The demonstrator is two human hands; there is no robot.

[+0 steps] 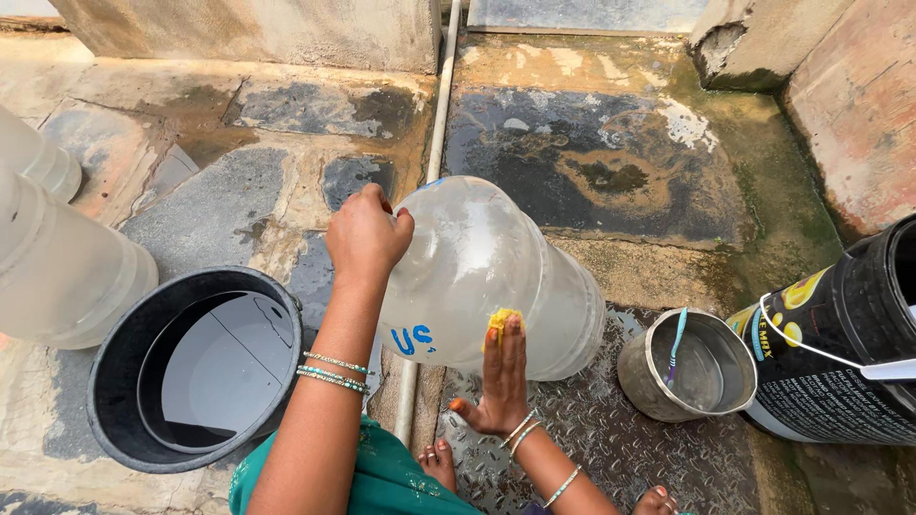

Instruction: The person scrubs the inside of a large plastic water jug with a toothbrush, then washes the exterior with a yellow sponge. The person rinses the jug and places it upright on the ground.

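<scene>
Two hands on one big clear water jug (487,277), which lies tilted on its side mid-frame over the wet stone floor (611,172) and a thin white pipe (441,105). Your left hand (365,238) is curled shut around the jug's neck end at upper left, fingers wrapped over the top, knuckles toward the cam. Your right hand (498,386) is flat and open against the jug's near wall, fingers (511,348) straight and pointing up, with a small yellow scrub pad (500,321) pinned btwn fingertips and plastic, just right of the blue lettering. Jug body bulges away to the right of both hands. Black bucket (119,381) w/ water sits at lower left, near your left forearm but apart from the jug. Small metal pot (637,367) w/ a toothbrush (676,336) stands just right of the jug's base, touching or nearly so, can't tell. Black printed bucket (840,353) is beside it at far right. Another clear jug (57,257) lies at the left edge.
</scene>
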